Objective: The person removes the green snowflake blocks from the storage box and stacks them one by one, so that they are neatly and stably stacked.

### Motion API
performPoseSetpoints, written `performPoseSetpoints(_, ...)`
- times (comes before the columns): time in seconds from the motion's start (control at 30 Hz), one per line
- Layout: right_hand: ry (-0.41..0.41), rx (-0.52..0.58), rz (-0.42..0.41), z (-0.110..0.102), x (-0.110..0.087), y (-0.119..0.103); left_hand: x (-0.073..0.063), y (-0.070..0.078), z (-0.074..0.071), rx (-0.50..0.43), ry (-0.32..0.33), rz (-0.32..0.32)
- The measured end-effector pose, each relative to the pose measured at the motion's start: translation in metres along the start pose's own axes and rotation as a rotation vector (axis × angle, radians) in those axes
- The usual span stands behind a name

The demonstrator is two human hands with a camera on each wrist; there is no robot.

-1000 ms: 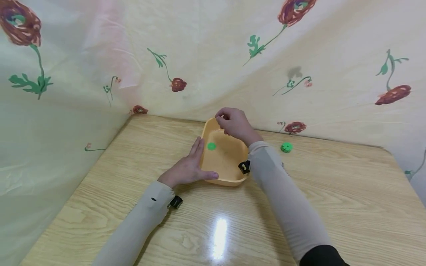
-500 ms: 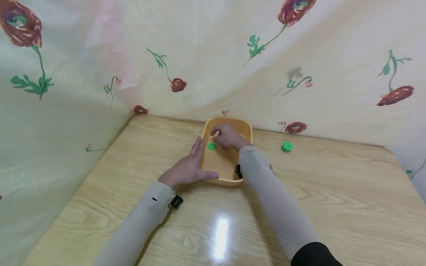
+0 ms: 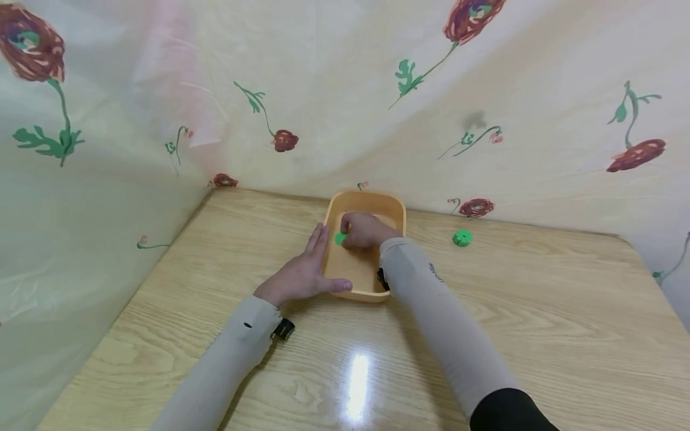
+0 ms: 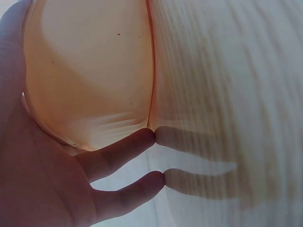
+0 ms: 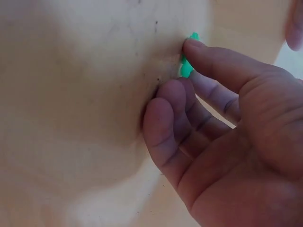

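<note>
An orange plastic tray [image 3: 336, 272] stands near the back of the table. My left hand [image 3: 302, 272] lies along its left side with fingers extended, thumb over the front rim. In the left wrist view, two fingertips [image 4: 142, 138] touch the table beside the tray wall. My right hand [image 3: 365, 230] reaches inside the tray. Its thumb and index finger pinch a small green disc [image 5: 187, 68] at the tray floor, the other fingers curled beside it. Much of this disc is hidden behind the fingers in the right wrist view.
A second green disc [image 3: 462, 238] with a notched edge lies on the wooden table [image 3: 539, 299], right of the tray. A flower-printed sheet [image 3: 334, 108] hangs along the table's back and left edges.
My right hand has come down from above the tray's far rim to the green disc inside and taken it between thumb and index finger. The left hand has stayed at the tray's side.
</note>
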State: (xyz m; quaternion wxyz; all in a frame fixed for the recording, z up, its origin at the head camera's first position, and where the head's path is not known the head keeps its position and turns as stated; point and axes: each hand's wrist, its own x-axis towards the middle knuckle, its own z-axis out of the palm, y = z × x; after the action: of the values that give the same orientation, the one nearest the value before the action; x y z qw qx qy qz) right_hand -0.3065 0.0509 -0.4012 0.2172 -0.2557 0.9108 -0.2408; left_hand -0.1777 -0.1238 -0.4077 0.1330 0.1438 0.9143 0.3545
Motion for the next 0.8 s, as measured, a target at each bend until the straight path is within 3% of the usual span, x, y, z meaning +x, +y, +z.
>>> performPoseSetpoints(0.13, 0.011, -0.034, 0.003, 0.0004, 0.0005, -0.0004, 0.0002, -0.0002, 0.0004, 0.0, 0.007, 0.008)
performPoseSetpoints(0.33, 0.048, 0.003, -0.015, 0.0007, -0.0004, 0.0009, 0.0007, 0.0, 0.0007, 0.005, 0.01, 0.01)
performPoseSetpoints(0.8, 0.2, 0.195, -0.093, 0.0, -0.0063, -0.0046, -0.0043, 0.0006, -0.0003, -0.006, 0.002, 0.008)
